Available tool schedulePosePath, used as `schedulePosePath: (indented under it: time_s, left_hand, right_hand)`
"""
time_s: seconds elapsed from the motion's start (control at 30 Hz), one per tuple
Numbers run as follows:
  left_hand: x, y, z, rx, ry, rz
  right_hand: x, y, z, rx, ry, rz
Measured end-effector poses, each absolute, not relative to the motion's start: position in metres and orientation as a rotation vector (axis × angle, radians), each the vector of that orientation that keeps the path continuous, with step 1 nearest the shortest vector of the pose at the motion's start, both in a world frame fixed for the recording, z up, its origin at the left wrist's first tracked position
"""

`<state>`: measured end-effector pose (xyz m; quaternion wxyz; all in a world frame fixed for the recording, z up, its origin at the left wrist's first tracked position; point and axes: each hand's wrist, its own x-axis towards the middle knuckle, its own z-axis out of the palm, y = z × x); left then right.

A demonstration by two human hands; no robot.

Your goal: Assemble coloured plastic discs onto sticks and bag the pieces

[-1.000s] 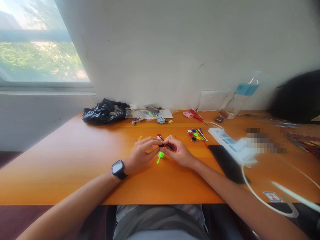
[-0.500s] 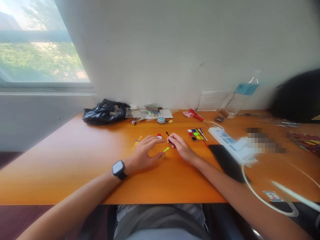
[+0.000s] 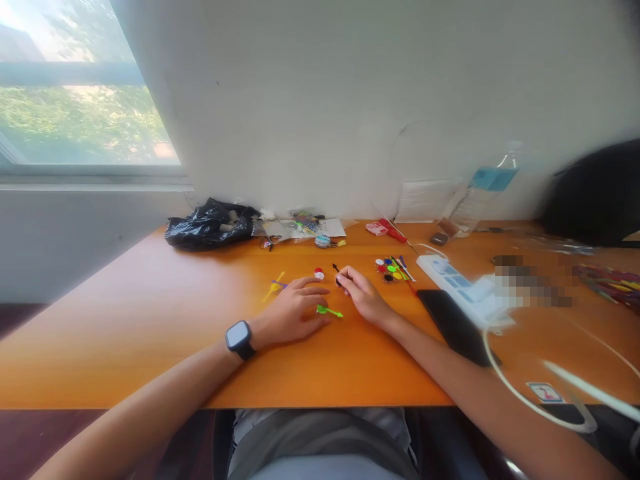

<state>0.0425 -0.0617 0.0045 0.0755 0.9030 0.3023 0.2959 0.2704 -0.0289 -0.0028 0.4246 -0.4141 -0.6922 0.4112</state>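
Note:
My left hand [image 3: 295, 308], with a black smartwatch [image 3: 238, 339] on the wrist, lies flat on the orange desk [image 3: 150, 320], fingers stretched out; its fingertips touch a small bright green plastic piece [image 3: 327, 311]. My right hand [image 3: 361, 292] is just to the right, fingers pinched on a small black pointed piece [image 3: 337, 274] that sticks up toward the wall. A red-and-white disc [image 3: 319, 273] and yellow and purple sticks [image 3: 275, 285] lie just beyond my left hand.
A cluster of coloured discs and sticks [image 3: 393, 268] sits right of my hands. A white power strip [image 3: 445, 270], black phone [image 3: 453, 323] and white cable [image 3: 520, 393] lie to the right. A black plastic bag [image 3: 210, 223], packets, red tool [image 3: 387, 230] and water bottle [image 3: 477, 197] line the wall.
My hands, together over the pieces a second ago, have parted. The left hand flattened on the desk; the green piece now lies at its fingertips. The right hand moved back with the black piece.

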Motion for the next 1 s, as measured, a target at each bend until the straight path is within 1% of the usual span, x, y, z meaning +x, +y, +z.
schedulePosePath:
  time_s: [0.13,0.27,0.6,0.7,0.83,1.0]
  left_hand:
    - [0.040,-0.059,0.006,2.702,0.937,0.875]
    - [0.036,-0.056,0.007,2.729,1.089,0.864]
    - [0.026,-0.056,-0.004,2.552,1.785,0.816]
    - [0.024,-0.056,-0.007,2.523,1.791,0.771]
    - [0.024,-0.055,-0.005,2.514,1.685,0.712]
    - [0.025,-0.052,-0.008,2.550,1.488,0.780]
  right_hand:
    - [0.270,-0.031,0.000,-1.047,-1.751,1.015]
    - [0.269,-0.035,0.005,-1.076,-1.771,1.006]
    - [0.271,-0.033,0.002,-1.083,-1.779,1.021]
    - [0.272,-0.033,0.002,-1.085,-1.793,1.006]
    - [0.272,-0.033,0.002,-1.109,-1.822,0.978]
    - [0.272,-0.032,0.002,-1.141,-1.921,0.890]
